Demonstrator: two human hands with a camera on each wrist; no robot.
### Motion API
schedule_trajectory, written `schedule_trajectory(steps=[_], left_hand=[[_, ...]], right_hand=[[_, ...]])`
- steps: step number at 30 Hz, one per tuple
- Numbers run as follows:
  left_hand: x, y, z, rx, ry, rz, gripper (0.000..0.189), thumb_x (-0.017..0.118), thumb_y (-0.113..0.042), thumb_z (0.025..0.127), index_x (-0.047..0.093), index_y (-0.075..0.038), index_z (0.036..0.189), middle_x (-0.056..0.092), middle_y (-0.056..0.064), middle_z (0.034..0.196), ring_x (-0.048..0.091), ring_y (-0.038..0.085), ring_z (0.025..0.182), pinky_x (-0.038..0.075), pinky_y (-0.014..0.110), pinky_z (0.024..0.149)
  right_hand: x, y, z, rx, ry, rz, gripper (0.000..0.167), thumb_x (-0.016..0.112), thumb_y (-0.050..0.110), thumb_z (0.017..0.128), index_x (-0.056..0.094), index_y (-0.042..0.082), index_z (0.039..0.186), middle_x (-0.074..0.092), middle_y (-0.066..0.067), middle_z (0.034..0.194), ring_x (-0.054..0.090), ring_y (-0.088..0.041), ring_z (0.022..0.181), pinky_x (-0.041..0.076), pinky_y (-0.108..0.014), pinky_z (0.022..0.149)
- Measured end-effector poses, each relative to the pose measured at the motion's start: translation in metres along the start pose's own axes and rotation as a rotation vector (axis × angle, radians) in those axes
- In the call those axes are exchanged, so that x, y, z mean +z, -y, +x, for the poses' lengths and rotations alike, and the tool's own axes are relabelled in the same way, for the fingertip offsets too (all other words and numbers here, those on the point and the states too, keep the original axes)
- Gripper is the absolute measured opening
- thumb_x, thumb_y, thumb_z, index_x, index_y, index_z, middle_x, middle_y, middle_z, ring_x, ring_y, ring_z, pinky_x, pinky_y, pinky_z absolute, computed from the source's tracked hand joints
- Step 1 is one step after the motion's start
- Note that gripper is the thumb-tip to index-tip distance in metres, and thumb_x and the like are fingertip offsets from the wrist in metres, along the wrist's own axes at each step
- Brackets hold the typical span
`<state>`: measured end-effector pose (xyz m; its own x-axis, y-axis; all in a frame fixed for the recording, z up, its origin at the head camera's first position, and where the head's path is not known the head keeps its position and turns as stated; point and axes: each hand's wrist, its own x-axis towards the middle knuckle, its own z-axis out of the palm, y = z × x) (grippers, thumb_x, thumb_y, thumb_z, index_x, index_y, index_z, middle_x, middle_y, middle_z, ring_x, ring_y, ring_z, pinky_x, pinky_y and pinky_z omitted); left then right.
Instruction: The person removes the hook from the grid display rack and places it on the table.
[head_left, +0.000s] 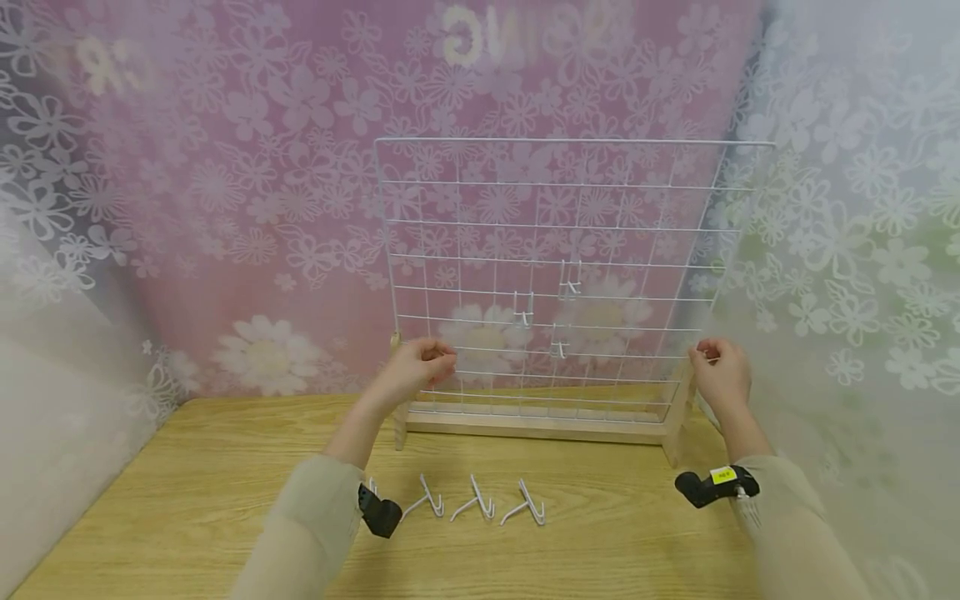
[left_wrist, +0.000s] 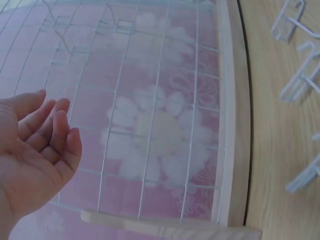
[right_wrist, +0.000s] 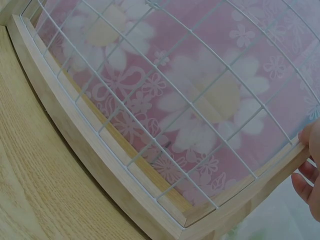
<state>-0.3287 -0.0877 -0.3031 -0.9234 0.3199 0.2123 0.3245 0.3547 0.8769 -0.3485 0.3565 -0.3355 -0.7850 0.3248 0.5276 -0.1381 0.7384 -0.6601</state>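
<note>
A white wire grid panel (head_left: pixel 573 141) stands upright in a light wooden stand (head_left: pixel 536 430). My left hand (head_left: pixel 422 368) hovers before the panel's lower left, its fingers loosely bent and nothing in them; the left wrist view shows the same hand (left_wrist: pixel 42 145) apart from the wires. At the right side, my right hand (head_left: pixel 723 375) grips the stand's upright between thumb and fingers. In the right wrist view, that hand (right_wrist: pixel 311 167) is partly cut off, the thumb on the wood. Three white hooks (head_left: pixel 523 318) hang on the grid's middle.
Several white metal hooks (head_left: pixel 530 503) lie in a row on the wooden table (head_left: pixel 600 533), one mostly hidden behind the left wrist camera (head_left: pixel 381 512). Behind the panel hangs a pink flowered curtain (head_left: pixel 247 200); a pale one (head_left: pixel 855 275) is close on the right.
</note>
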Motion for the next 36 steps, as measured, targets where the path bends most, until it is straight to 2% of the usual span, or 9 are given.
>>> schedule_trajectory(steps=[3,6,12,17,22,28,33,36], left_hand=[[0.003,-0.008,0.005,-0.002,-0.04,-0.009,0.024,0.056,-0.019,0.094,0.059,-0.003,0.112,0.064,0.013,0.095,0.058,0.021,0.083,0.05,0.036,0.077],[0.006,-0.015,0.01,-0.012,-0.069,0.01,0.027,0.056,-0.023,0.094,0.06,-0.005,0.114,0.066,0.008,0.093,0.059,0.022,0.082,0.05,0.034,0.075],[0.012,-0.027,0.02,0.003,-0.076,-0.014,0.028,0.056,-0.024,0.094,0.06,-0.005,0.115,0.066,0.01,0.094,0.059,0.024,0.083,0.05,0.035,0.079],[0.02,-0.035,0.031,0.039,-0.085,-0.007,0.024,0.057,-0.022,0.093,0.061,-0.006,0.111,0.066,0.011,0.092,0.058,0.02,0.076,0.05,0.031,0.076],[0.03,-0.042,0.039,0.065,-0.097,-0.013,0.027,0.057,-0.022,0.093,0.062,-0.004,0.112,0.067,0.009,0.089,0.06,0.025,0.078,0.05,0.03,0.074],[0.042,-0.051,0.048,0.033,-0.133,-0.073,0.027,0.058,-0.019,0.092,0.062,-0.002,0.113,0.068,0.012,0.089,0.061,0.021,0.074,0.051,0.034,0.075],[0.052,-0.051,0.055,0.034,-0.122,-0.097,0.029,0.058,-0.018,0.092,0.06,0.0,0.115,0.067,0.012,0.09,0.062,0.03,0.082,0.051,0.03,0.072],[0.059,-0.051,0.058,0.02,-0.12,-0.115,0.029,0.057,-0.019,0.093,0.06,-0.002,0.116,0.067,0.011,0.09,0.062,0.029,0.082,0.051,0.034,0.076]], right_hand=[[0.0,0.0,0.0,0.0,0.0,0.003,0.024,0.052,0.014,0.093,0.054,-0.009,0.097,0.048,-0.023,0.094,0.047,-0.034,0.087,0.034,-0.038,0.07],[-0.001,0.002,-0.001,0.006,0.008,0.004,0.024,0.052,0.015,0.093,0.054,-0.009,0.098,0.047,-0.023,0.094,0.046,-0.034,0.088,0.033,-0.038,0.069],[0.0,0.001,0.0,0.016,0.008,0.002,0.024,0.052,0.015,0.093,0.054,-0.009,0.098,0.048,-0.023,0.094,0.046,-0.033,0.087,0.034,-0.037,0.069],[0.0,0.001,0.0,0.015,0.005,0.001,0.024,0.053,0.014,0.093,0.054,-0.009,0.098,0.048,-0.023,0.094,0.046,-0.032,0.086,0.033,-0.038,0.069],[0.0,0.002,-0.001,0.009,-0.002,0.003,0.023,0.053,0.013,0.092,0.054,-0.009,0.096,0.049,-0.023,0.092,0.047,-0.032,0.084,0.033,-0.038,0.068],[-0.001,0.002,-0.001,0.008,-0.002,-0.002,0.023,0.053,0.014,0.093,0.054,-0.009,0.096,0.051,-0.023,0.092,0.048,-0.033,0.084,0.034,-0.038,0.069],[0.0,0.0,0.0,0.009,-0.001,-0.002,0.023,0.053,0.014,0.093,0.054,-0.009,0.097,0.05,-0.023,0.093,0.048,-0.032,0.085,0.033,-0.039,0.07],[0.0,-0.001,0.0,0.006,-0.003,0.002,0.022,0.054,0.013,0.092,0.055,-0.009,0.097,0.051,-0.023,0.093,0.049,-0.033,0.085,0.034,-0.038,0.069]])
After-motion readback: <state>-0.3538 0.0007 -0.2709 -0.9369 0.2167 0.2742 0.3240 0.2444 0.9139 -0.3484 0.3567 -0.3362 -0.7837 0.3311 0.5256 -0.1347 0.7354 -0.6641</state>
